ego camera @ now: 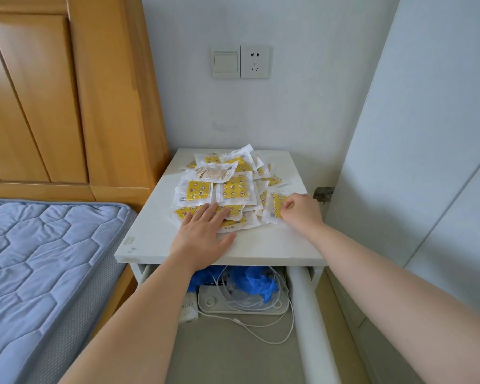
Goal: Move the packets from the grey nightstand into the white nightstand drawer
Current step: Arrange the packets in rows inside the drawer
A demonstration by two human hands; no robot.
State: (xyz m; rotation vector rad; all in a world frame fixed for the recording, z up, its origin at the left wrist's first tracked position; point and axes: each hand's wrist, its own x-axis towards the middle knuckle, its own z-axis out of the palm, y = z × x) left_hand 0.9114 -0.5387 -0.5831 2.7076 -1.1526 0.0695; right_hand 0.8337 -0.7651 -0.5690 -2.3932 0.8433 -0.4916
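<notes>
A heap of several yellow-and-white packets (233,187) lies on the top of the pale nightstand (288,242). My left hand (203,234) lies flat with straight fingers on the packets at the heap's near edge. My right hand (299,209) has curled fingers that pinch a packet (275,206) at the heap's right side. Below the top, the drawer (233,350) is pulled out toward me. It holds blue gloves (255,281), a white device (241,303) and white cables (263,331).
A bed with a blue quilted mattress (39,267) and a wooden headboard (53,92) stands on the left. A white cupboard door (427,134) with a hinge (323,194) rises on the right. A switch and socket (241,62) sit on the wall behind.
</notes>
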